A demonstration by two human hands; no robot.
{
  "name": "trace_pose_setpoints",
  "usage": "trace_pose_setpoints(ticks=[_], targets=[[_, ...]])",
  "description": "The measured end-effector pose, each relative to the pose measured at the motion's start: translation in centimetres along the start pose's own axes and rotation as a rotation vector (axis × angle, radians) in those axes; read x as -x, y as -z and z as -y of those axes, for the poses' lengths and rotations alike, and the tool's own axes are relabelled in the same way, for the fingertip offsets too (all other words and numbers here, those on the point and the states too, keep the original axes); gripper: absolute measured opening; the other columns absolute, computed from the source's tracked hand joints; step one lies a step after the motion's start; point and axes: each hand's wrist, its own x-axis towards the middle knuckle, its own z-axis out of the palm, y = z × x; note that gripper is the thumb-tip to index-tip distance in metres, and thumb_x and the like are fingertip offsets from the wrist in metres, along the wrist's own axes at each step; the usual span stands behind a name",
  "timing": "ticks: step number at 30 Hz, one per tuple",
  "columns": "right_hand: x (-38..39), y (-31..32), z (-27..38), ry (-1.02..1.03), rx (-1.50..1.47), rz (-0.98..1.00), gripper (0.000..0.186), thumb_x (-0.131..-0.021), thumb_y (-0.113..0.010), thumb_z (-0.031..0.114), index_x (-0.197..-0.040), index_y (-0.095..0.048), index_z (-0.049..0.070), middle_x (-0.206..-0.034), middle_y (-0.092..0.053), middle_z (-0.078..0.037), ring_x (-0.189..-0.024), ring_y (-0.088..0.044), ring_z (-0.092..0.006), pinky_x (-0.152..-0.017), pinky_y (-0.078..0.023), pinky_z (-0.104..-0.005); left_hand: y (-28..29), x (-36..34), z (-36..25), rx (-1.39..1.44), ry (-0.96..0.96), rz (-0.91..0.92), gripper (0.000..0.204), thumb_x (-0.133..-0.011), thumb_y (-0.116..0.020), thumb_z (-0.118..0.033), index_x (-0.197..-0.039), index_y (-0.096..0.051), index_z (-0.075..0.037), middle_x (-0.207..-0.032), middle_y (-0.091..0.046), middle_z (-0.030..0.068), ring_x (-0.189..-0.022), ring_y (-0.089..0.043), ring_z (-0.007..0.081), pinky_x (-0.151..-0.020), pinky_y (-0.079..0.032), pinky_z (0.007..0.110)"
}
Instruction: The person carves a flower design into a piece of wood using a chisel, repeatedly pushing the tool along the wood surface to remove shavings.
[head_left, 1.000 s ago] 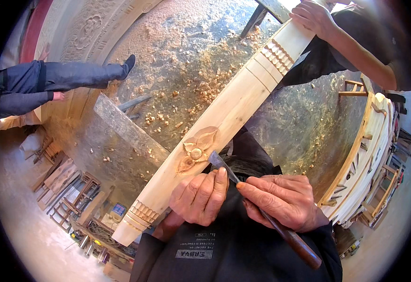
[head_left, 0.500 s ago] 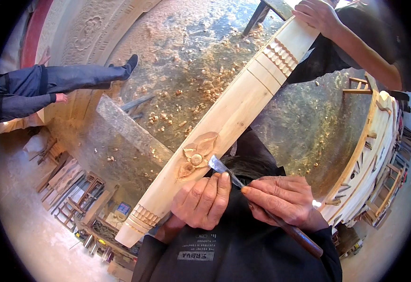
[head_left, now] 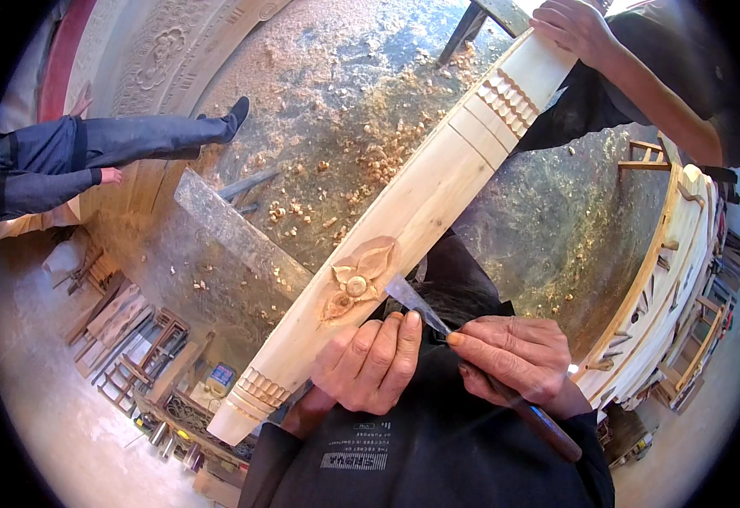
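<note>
A chisel with a flat metal blade (head_left: pixel 414 300) and a dark wooden handle lies slantwise in my hands. My right hand (head_left: pixel 518 360) is closed around the shank where it meets the handle. My left hand (head_left: pixel 372 362) is curled, its fingertips pressed at the blade's side; the grip is partly hidden. Under the blade's tip runs a long pale wooden beam (head_left: pixel 425 203), which slants from lower left to upper right. On it a carved flower with leaves (head_left: pixel 357 284) stands just left of the tip.
Another person's hand (head_left: pixel 569 30) rests on the beam's far end. At left stands a person in dark blue clothes (head_left: pixel 91 152). Wood shavings (head_left: pixel 378 161) litter the floor. A bench with tools (head_left: pixel 649 296) is at right; a plank (head_left: pixel 239 229) lies left of the beam.
The chisel's tip has shifted slightly right, off the flower's edge, and the blade has turned a little. My hands have moved slightly right with it.
</note>
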Motion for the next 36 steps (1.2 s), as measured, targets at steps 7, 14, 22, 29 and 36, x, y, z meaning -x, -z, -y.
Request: trace_pose_setpoints(ticks=[7,14,22,29,36], targets=[[-1.0,0.4,0.4,0.006,0.017,0.02,0.027,-0.084,-0.083,0.002,-0.111,-0.08,-0.004,-0.095,-0.08,-0.016,-0.084,-0.083,-0.029,-0.076,-0.07,-0.0386,-0.1,0.4,-0.2,0.043,0.028,-0.043,0.021,-0.101,-0.071,-0.014,-0.113,-0.081,-0.001,-0.096,-0.08,0.0073,-0.083,-0.075,0.0148,-0.071,-0.056,0.027],[-2.0,1.2,0.5,-0.005,-0.017,0.065,0.027,-0.082,-0.083,0.0,-0.108,-0.081,-0.004,-0.093,-0.08,-0.016,-0.083,-0.083,-0.0299,-0.074,-0.069,-0.0392,0.1,0.3,0.0,0.078,0.025,-0.043,0.026,-0.095,-0.081,-0.008,-0.118,-0.078,0.003,-0.095,-0.078,0.0084,-0.079,-0.074,0.0175,-0.068,-0.056,0.03],[-2.7,2.0,0.4,0.033,0.008,0.122,0.031,-0.084,-0.088,0.003,-0.113,-0.08,-0.004,-0.096,-0.081,-0.018,-0.079,-0.083,-0.0271,-0.072,-0.07,-0.036,-0.2,0.3,0.3,0.037,-0.006,-0.07,0.022,-0.098,-0.074,-0.012,-0.114,-0.08,0.002,-0.094,-0.079,0.0084,-0.08,-0.075,0.0153,-0.069,-0.055,0.027],[-3.0,1.9,0.7,0.0,0.023,0.102,0.025,-0.082,-0.084,0.001,-0.107,-0.084,-0.001,-0.091,-0.081,-0.015,-0.079,-0.084,-0.0283,-0.071,-0.07,-0.0373,-0.4,0.3,0.0,0.029,0.03,-0.073,0.02,-0.101,-0.071,-0.012,-0.112,-0.081,0.001,-0.094,-0.08,0.0082,-0.081,-0.076,0.0144,-0.068,-0.055,0.026],[-2.8,2.1,-0.1,0.053,-0.002,0.136,0.032,-0.085,-0.089,0.005,-0.114,-0.08,-0.004,-0.097,-0.081,-0.017,-0.08,-0.083,-0.0268,-0.072,-0.07,-0.0353,-0.3,-0.1,-0.1,0.059,0.052,-0.065,0.02,-0.097,-0.078,-0.01,-0.113,-0.079,0.002,-0.092,-0.079,0.0083,-0.08,-0.076,0.0157,-0.067,-0.056,0.027]])
